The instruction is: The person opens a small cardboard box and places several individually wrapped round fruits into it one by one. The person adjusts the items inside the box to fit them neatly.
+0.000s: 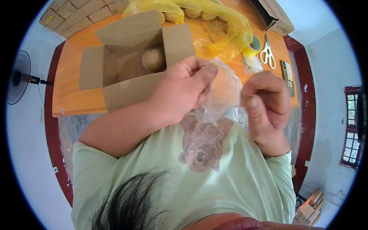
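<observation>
My left hand (184, 83) pinches a thin clear plastic bag (222, 89) between thumb and fingers, above the table's front edge. The orange tabletop shows through the film. My right hand (267, 103) is blurred, its fingers curled at the bag's right edge. Whether it grips the film is unclear. To the left stands an open cardboard box (122, 67) with its flaps spread outward. Inside it, against the right side, lies a round tan fruit (153, 59) that seems wrapped in clear film.
Several round fruits (192, 13) lie at the back by a yellow plastic bag (235, 26). To the right are a tape roll (254, 47), clear plastic (253, 64), white-handled scissors (268, 54) and a phone (287, 76). Stacked cartons (83, 14) and another box (276, 17) stand behind.
</observation>
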The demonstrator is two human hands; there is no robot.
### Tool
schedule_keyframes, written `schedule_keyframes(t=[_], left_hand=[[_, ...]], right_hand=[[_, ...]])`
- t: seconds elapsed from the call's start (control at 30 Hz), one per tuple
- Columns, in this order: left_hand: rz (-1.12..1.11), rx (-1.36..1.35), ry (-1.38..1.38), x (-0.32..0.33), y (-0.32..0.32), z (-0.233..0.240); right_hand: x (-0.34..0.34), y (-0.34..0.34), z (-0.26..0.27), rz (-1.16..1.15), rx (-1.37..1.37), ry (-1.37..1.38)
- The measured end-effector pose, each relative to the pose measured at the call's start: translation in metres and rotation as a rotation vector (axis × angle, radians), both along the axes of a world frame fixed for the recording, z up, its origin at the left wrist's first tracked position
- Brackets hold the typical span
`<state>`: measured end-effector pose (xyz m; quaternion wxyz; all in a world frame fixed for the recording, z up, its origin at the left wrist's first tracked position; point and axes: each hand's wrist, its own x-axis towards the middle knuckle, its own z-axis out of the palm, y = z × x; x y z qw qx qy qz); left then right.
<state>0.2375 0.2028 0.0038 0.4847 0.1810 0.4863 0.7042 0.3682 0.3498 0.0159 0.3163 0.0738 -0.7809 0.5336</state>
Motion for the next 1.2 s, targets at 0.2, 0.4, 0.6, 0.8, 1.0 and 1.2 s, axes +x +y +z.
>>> schedule_keyframes(t=[0.2, 0.4, 0.6, 0.8, 1.0, 1.2], left_hand=[[0.103, 0.091, 0.233, 0.004, 0.006, -0.007], [0.113, 0.184, 0.130, 0.002, 0.004, -0.009], [0.135, 0.219, 0.090, 0.003, 0.008, -0.014], [0.078, 0.167, 0.090, -0.001, 0.003, -0.011], [0.111, 0.096, 0.105, -0.003, -0.001, -0.006], [0.153, 0.117, 0.465, 0.005, -0.006, -0.003]], right_hand=[[-0.034, -0.015, -0.013, 0.169, -0.342, -0.184], [-0.038, -0.017, -0.026, 0.188, -0.561, -0.209], [-0.037, -0.015, -0.019, 0.259, -0.729, -0.231], [-0.028, 0.003, -0.024, 0.249, -0.526, -0.190], [-0.012, 0.015, 0.018, -0.175, 0.643, -0.183], [-0.007, -0.004, 0.032, -0.473, 0.961, -0.278]])
